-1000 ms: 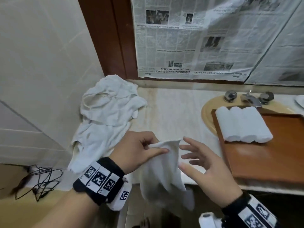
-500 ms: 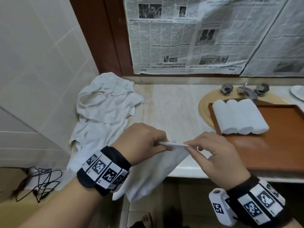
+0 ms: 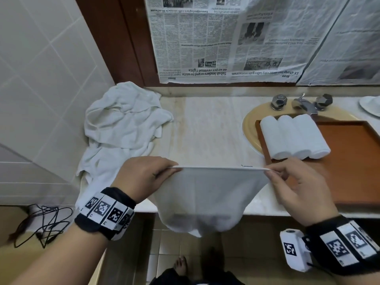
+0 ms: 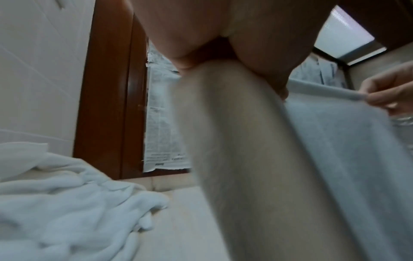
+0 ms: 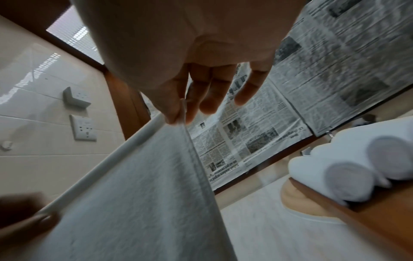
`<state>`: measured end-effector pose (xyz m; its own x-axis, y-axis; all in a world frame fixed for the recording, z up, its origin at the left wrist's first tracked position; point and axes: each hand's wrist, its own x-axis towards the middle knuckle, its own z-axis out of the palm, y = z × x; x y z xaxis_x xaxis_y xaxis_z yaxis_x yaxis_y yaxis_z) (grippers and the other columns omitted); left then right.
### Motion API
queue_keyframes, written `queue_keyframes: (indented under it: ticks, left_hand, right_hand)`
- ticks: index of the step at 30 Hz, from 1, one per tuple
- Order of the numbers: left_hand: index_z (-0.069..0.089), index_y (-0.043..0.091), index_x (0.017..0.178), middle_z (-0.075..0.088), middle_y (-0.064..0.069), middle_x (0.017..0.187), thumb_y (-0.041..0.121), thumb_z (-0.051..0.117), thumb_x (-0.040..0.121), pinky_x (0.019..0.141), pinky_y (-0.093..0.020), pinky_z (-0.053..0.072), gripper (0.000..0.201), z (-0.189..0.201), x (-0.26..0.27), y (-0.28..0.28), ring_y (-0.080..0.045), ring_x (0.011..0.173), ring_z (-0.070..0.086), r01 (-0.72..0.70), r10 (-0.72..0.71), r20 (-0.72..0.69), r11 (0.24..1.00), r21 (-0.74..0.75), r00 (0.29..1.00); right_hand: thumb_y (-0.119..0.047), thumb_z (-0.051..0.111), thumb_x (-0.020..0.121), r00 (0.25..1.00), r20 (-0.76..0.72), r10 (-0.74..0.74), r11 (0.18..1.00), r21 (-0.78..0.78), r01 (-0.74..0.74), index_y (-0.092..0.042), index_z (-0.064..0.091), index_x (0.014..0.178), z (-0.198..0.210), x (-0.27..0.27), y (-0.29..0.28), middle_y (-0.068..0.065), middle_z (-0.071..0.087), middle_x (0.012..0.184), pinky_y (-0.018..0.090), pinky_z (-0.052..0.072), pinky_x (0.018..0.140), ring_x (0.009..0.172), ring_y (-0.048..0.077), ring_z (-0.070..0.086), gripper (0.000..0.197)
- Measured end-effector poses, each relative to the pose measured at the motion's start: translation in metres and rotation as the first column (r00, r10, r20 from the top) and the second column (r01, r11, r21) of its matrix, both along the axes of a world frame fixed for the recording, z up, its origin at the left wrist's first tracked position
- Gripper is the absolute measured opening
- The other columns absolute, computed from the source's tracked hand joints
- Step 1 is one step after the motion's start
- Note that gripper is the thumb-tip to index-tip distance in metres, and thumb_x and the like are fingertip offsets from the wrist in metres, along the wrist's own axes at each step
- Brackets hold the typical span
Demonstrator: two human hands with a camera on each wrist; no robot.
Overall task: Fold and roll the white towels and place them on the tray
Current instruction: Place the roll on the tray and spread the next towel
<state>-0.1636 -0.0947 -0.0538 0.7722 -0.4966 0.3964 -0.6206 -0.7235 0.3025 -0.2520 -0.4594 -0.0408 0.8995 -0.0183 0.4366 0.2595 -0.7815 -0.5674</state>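
A white towel point(image 3: 207, 194) hangs in front of the counter edge, its top hem stretched taut between both hands. My left hand point(image 3: 144, 175) pinches the left corner and my right hand point(image 3: 287, 182) pinches the right corner. In the right wrist view thumb and forefinger point(image 5: 176, 113) clamp the towel point(image 5: 143, 194) hem. The left wrist view shows the towel point(image 4: 335, 159) blurred and close. Three rolled white towels point(image 3: 294, 136) lie side by side at the left end of the brown wooden tray point(image 3: 353, 165). A heap of loose white towels point(image 3: 121, 128) sits at the counter's left end.
The tray rests over a beige sink point(image 3: 249, 130) with a metal tap point(image 3: 302, 103) behind it. A pale marble counter point(image 3: 205, 130) lies between the heap and the sink. Newspaper point(image 3: 236, 38) covers the wall behind. Black cables point(image 3: 41, 223) lie on the floor at left.
My hands have pulled apart, spreading the towel's top edge from a bunched pinch into a straight taut line. The right hand, open a second ago, now pinches a corner.
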Motion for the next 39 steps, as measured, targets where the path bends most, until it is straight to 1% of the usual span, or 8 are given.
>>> queue_keyframes:
  ticks: [2,7,12,19,26,31,36,39]
  left_hand:
    - [0.076,0.037,0.095,0.072,0.018,0.084,0.059,0.043,0.1,0.059,-0.031,0.054,0.04,-0.009,0.002,0.011,-0.009,0.078,0.07,-0.059,0.06,-0.012,0.998,0.033,0.998]
    - [0.076,0.03,0.096,0.068,0.015,0.081,0.049,0.047,0.099,0.062,-0.023,0.045,0.035,-0.034,-0.004,0.017,-0.009,0.078,0.063,-0.079,0.08,-0.01,0.996,0.033,0.997]
    - [0.078,0.015,0.103,0.063,0.007,0.077,0.03,0.058,0.098,0.069,-0.024,0.046,0.026,-0.053,-0.008,0.026,-0.015,0.075,0.056,-0.074,0.075,0.012,0.992,-0.101,0.997]
    - [0.079,0.028,0.09,0.062,0.03,0.076,0.052,0.054,0.089,0.068,-0.004,0.04,0.035,-0.077,-0.027,0.028,0.001,0.075,0.059,-0.222,0.21,-0.262,0.975,-0.018,0.942]
    - [0.077,0.026,0.105,0.073,0.015,0.095,0.032,0.059,0.092,0.075,-0.03,0.054,0.023,-0.095,-0.03,0.013,-0.007,0.08,0.065,-0.304,0.286,-0.342,0.953,0.002,0.895]
    - [0.078,0.024,0.104,0.073,0.005,0.088,0.017,0.072,0.094,0.07,-0.033,0.052,0.013,-0.066,0.016,-0.007,-0.016,0.069,0.065,-0.42,0.399,-0.297,0.908,-0.006,0.868]
    - [0.076,0.024,0.1,0.074,0.0,0.088,0.031,0.067,0.098,0.076,-0.035,0.049,0.012,-0.03,0.109,-0.03,-0.024,0.074,0.068,-0.479,0.463,-0.222,0.878,-0.022,0.858]
    - [0.074,0.024,0.097,0.073,0.002,0.086,0.039,0.064,0.098,0.083,-0.037,0.051,0.018,-0.019,0.18,-0.041,-0.023,0.083,0.067,-0.509,0.483,-0.227,0.858,-0.069,0.846]
  right_hand:
    - [-0.026,0.066,0.089,0.999,-0.023,-0.046,0.999,0.009,0.046,-0.023,0.071,0.086,-0.003,-0.004,-0.011,-0.013,0.06,0.078,0.017,0.042,0.073,0.079,0.004,0.056,0.007]
    - [-0.026,0.067,0.096,0.994,-0.077,-0.078,0.997,-0.009,0.078,-0.022,0.074,0.09,-0.021,-0.011,-0.02,-0.017,0.058,0.078,0.045,0.049,0.071,0.076,0.006,0.057,0.009]
    - [-0.012,0.072,0.09,0.983,-0.145,-0.113,0.992,0.032,0.119,-0.026,0.072,0.092,-0.026,-0.016,-0.035,-0.017,0.061,0.084,0.029,0.047,0.072,0.08,0.008,0.058,0.014]
    - [-0.021,0.071,0.093,0.856,-0.517,-0.011,0.996,0.067,0.053,-0.035,0.064,0.081,-0.08,-0.035,-0.04,-0.017,0.061,0.081,0.021,0.046,0.069,0.085,0.005,0.059,0.02]
    - [-0.028,0.068,0.094,0.85,-0.524,0.051,0.993,0.119,0.014,-0.035,0.066,0.083,-0.082,-0.013,-0.056,-0.016,0.063,0.084,0.025,0.047,0.071,0.086,0.004,0.06,0.013]
    - [-0.03,0.069,0.093,0.885,-0.465,0.022,0.987,0.153,0.056,-0.032,0.068,0.087,-0.057,0.034,-0.062,-0.014,0.067,0.084,0.035,0.053,0.069,0.078,0.008,0.064,0.007]
    - [-0.031,0.065,0.098,0.916,-0.386,-0.107,0.983,0.095,0.155,-0.025,0.067,0.094,-0.025,0.128,-0.067,-0.012,0.066,0.092,0.018,0.04,0.068,0.081,0.001,0.058,0.006]
    - [-0.032,0.061,0.1,0.901,-0.386,-0.196,0.974,0.033,0.226,-0.025,0.062,0.096,-0.017,0.201,-0.073,-0.014,0.06,0.088,0.025,0.032,0.062,0.076,0.003,0.053,0.008]
